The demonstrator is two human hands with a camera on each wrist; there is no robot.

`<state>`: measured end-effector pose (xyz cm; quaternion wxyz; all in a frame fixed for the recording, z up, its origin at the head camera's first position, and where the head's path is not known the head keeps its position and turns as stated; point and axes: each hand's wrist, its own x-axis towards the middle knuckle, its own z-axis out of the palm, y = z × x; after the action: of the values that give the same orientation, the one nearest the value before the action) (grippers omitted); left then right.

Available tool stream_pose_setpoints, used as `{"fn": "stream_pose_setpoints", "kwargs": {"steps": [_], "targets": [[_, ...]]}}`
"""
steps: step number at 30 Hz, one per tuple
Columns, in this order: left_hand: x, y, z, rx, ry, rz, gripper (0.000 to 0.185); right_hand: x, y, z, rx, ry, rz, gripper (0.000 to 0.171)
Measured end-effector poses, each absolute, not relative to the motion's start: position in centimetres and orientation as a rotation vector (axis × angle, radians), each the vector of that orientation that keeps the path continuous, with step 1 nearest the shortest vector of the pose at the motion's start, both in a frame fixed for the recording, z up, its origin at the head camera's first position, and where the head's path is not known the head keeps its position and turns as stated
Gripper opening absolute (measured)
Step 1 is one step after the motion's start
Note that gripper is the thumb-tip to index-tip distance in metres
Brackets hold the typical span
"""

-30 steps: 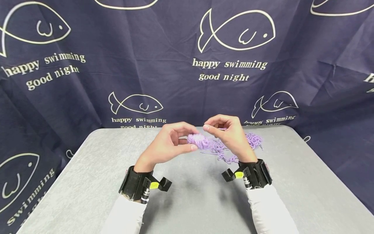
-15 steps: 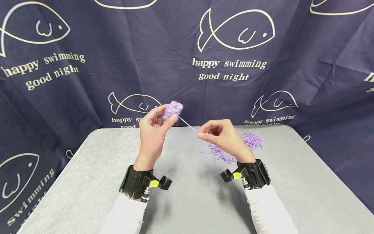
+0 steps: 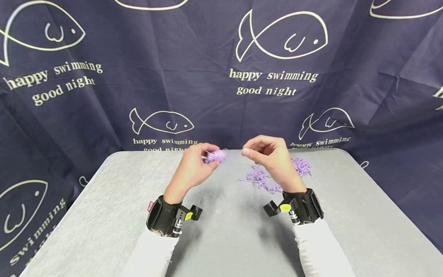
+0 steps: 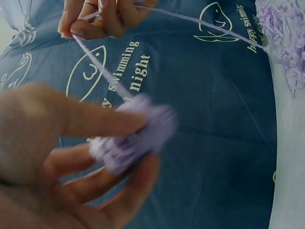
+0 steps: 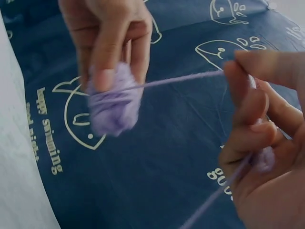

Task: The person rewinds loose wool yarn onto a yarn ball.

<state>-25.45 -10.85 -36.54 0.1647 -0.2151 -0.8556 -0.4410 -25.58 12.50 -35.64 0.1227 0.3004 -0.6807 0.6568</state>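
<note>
Two hands work above the grey table (image 3: pixel 104 215), and the winding looks partly done — a judgement from how the yarn lies. Nearest, the bare cloth of the table carries nothing between the wrists. Above the middle of it, the left hand (image 3: pixel 192 167) has its fingers and thumb curled round a small ball of lilac yarn (image 3: pixel 216 156), already thick enough to fill the fingertips. From the ball a single strand (image 5: pixel 181 80) runs taut to the right, where the right hand (image 3: pixel 273 159) pinches it between thumb and forefinger, the other fingers curled in. Past that hand the strand drops to a loose heap of yarn (image 3: pixel 277 175) lying on the table at the far right, tangled and spread flat — by its spread, a good share remains to be wound onto the ball. Farthest back hangs a dark blue curtain (image 3: pixel 173 57) printed with fish.
</note>
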Motion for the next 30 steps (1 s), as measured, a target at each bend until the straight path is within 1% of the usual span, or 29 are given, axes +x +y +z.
{"fn": "stream_pose_setpoints", "kwargs": {"steps": [2, 7, 9, 13, 15, 18, 21, 25, 30], "targets": [[-25.3, -10.9, -36.5, -0.745, -2.533, -1.250, 0.030, -25.8, 12.5, -35.7, 0.858, -1.872, 2.026, 0.005], [-25.1, -11.0, -36.3, -1.150, -2.582, -1.404, 0.028, -26.2, 12.3, -35.9, 0.810, -1.589, 2.275, 0.020], [-25.0, -11.0, -36.2, -1.297, -2.536, -1.498, 0.029, -26.3, 12.2, -35.9, 0.754, -1.522, 2.334, 0.022], [-24.9, -11.1, -36.0, -1.469, -2.354, -1.721, 0.033, -26.5, 12.3, -36.1, 0.608, -1.486, 2.371, 0.022], [-24.8, -11.2, -35.9, -1.502, -2.228, -1.835, 0.034, -26.7, 12.3, -36.2, 0.541, -1.521, 2.337, 0.020], [-24.8, -11.2, -35.7, -1.494, -2.021, -2.050, 0.036, -26.8, 12.2, -36.3, 0.497, -1.654, 2.172, 0.013], [-24.6, -11.2, -35.5, -1.393, -1.822, -2.233, 0.036, -26.9, 12.1, -36.5, 0.533, -1.821, 1.933, 0.005], [-24.5, -10.8, -35.2, -1.161, -1.573, -2.387, 0.040, -27.0, 11.9, -36.8, 0.653, -1.976, 1.695, 0.009], [-24.6, -10.2, -35.0, -0.822, -1.345, -2.522, 0.039, -26.6, 11.5, -37.0, 0.804, -2.152, 1.451, 0.004]]}}
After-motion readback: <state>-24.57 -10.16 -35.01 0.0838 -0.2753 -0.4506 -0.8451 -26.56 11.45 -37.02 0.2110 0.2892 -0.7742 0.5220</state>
